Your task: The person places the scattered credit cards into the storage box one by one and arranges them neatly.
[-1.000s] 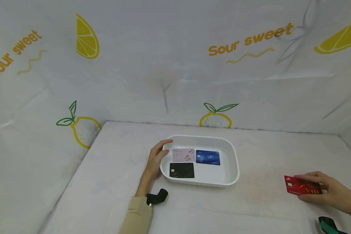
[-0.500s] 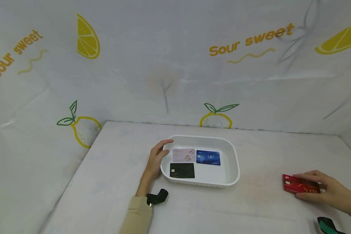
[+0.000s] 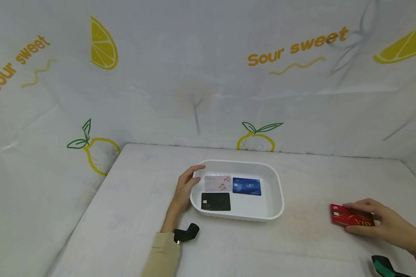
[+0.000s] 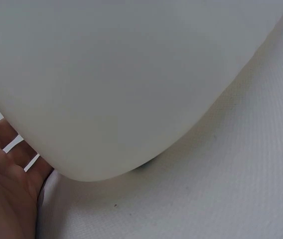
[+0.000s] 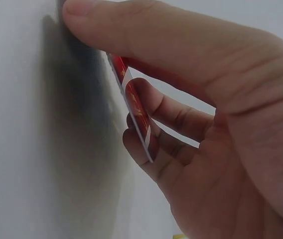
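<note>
My left hand (image 3: 184, 189) holds the left end of a white plastic tray (image 3: 251, 206), with the index finger and thumb over its rim. In the left wrist view, fingers (image 4: 22, 153) show beyond the tray's pale wall (image 4: 106, 99). Inside lie three VIP cards: pink (image 3: 217, 187), blue (image 3: 246, 187) and black (image 3: 216, 202). At the right, my right hand (image 3: 384, 225) pinches a red VIP card (image 3: 348, 216) by its opposite long edges. The right wrist view has the red card (image 5: 137, 108) nearly edge-on, close over the white surface, between thumb and fingers.
Both the table (image 3: 298, 246) and the backdrop (image 3: 180, 77) behind it are white, the backdrop with lemon prints. Black wrist devices sit below the left hand (image 3: 187, 233) and the right hand (image 3: 384, 265).
My right hand has slid a little left and slightly away from me with the red card, towards the tray. Left hand, tray and the cards in it stay put.
</note>
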The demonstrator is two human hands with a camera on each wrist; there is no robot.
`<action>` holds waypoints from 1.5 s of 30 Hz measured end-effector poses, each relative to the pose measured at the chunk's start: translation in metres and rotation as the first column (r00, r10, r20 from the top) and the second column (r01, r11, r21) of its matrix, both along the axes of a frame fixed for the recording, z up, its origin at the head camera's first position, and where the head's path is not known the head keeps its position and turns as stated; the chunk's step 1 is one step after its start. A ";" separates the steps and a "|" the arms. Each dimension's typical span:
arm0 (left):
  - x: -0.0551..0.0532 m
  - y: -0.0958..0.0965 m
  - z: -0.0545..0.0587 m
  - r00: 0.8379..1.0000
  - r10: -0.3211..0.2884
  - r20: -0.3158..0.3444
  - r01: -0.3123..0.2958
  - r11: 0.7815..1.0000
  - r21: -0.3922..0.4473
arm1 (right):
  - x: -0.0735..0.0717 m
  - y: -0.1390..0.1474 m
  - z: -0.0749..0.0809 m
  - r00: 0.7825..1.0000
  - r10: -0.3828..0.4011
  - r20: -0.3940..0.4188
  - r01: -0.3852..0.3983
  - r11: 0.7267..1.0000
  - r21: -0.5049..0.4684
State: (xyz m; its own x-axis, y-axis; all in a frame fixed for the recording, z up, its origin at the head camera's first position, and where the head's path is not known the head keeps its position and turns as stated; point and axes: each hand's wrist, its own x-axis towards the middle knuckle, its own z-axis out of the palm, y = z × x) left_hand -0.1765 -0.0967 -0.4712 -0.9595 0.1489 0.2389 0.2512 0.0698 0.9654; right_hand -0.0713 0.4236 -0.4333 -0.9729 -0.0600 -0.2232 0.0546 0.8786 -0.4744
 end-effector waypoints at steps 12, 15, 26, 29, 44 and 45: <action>0.002 0.001 0.001 1.000 0.004 0.004 -0.005 1.000 0.016 | -0.002 -0.007 0.005 0.999 0.030 -0.024 -0.030 1.000 0.000; 0.002 0.001 0.001 1.000 0.004 0.013 -0.004 1.000 0.020 | -0.002 -0.007 0.006 0.998 0.041 -0.038 -0.041 0.999 0.002; 0.003 0.002 0.001 1.000 -0.013 0.018 0.012 1.000 0.021 | 0.003 -0.011 0.008 0.979 0.089 -0.183 -0.098 0.994 -0.041; 0.003 0.002 0.000 1.000 -0.006 0.013 0.006 1.000 0.015 | 0.003 -0.012 0.010 0.962 0.112 -0.248 -0.131 0.989 -0.061; 0.000 0.001 -0.002 1.000 0.000 0.014 0.000 1.000 0.012 | -0.016 -0.055 0.047 0.892 0.198 -0.406 -0.257 0.962 -0.094; 0.000 0.001 -0.001 1.000 0.000 0.011 0.000 1.000 0.011 | -0.017 -0.059 0.050 0.895 0.201 -0.398 -0.258 0.962 -0.094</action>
State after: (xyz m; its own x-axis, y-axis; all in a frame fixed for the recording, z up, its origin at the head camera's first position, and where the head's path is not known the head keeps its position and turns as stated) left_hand -0.1763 -0.0958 -0.4725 -0.9622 0.1464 0.2297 0.2402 0.0590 0.9689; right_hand -0.0884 0.3646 -0.3838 -0.9366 -0.2951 0.1891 -0.3503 0.7670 -0.5377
